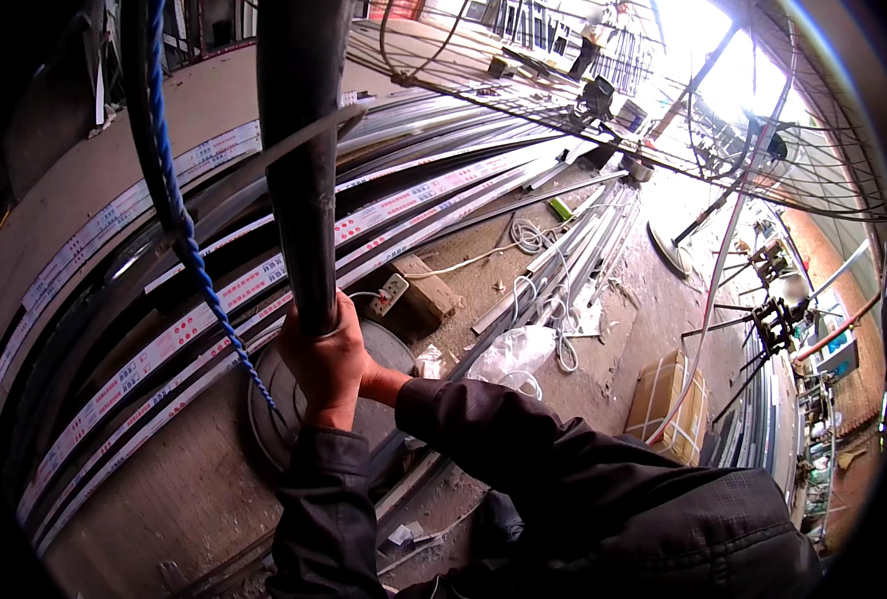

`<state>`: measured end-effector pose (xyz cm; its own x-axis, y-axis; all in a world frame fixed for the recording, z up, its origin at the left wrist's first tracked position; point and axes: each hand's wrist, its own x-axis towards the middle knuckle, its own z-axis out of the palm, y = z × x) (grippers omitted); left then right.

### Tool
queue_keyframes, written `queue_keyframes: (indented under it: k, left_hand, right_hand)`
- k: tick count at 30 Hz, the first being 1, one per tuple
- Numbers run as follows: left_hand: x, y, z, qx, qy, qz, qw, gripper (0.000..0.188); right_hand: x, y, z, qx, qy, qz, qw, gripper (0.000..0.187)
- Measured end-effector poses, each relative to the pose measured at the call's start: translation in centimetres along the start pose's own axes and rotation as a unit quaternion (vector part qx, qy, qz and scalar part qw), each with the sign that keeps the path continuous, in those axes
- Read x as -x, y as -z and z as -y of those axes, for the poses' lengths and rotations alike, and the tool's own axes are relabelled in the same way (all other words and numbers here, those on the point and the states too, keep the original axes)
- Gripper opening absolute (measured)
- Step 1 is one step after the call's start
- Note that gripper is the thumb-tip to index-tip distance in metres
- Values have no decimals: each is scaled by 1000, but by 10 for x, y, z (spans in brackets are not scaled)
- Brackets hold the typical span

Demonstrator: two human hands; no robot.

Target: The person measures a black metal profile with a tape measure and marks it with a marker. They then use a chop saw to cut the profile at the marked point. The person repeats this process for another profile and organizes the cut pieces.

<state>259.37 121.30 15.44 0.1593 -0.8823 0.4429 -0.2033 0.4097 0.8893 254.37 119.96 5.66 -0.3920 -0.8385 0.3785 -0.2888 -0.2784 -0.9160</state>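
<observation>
Left hand (311,374) and right hand (352,344), overlapping, close around 1 thick black cylindrical pole (304,215) above a round grey base (392,351); some fingers are hidden. The pole and a blue twisted rope (196,262) obstruct long white-filmed strips (394,208). The pole's top is cut off.

This looks like a workshop, or a store for building materials — long bars (394,212), many with printed white film, lie in rows along the left. More loose strips (603,240) lie on the dirty floor (618,371), near a coiled white cable (531,237), a power strip (389,292) and a crumpled plastic bag (513,356). Farther right are a strapped cardboard box (666,407) and a dark pronged rack (775,324) — bright daylight enters at the top.
</observation>
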Motion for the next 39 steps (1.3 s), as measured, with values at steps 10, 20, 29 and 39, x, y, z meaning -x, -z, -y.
queue_keyframes:
  k: [10, 20, 29, 39]
  left_hand:
    - [10, 19, 8, 34, 24, 10, 999, 28]
    - [77, 113, -56, -25, 62, 77, 995, 50]
    - [188, 261, -55, -171, 390, 190, 885, 29]
    - [248, 410, -139, -300, 552, 118, 769, 23]
  right_hand:
    - [16, 12, 14, -14, 7, 84, 996, 60]
    - [35, 49, 15, 22, -222, 190, 956, 35]
    - [170, 110, 75, 531, 230, 614, 537, 11]
    - [187, -23, 349, 235, -182, 627, 720, 33]
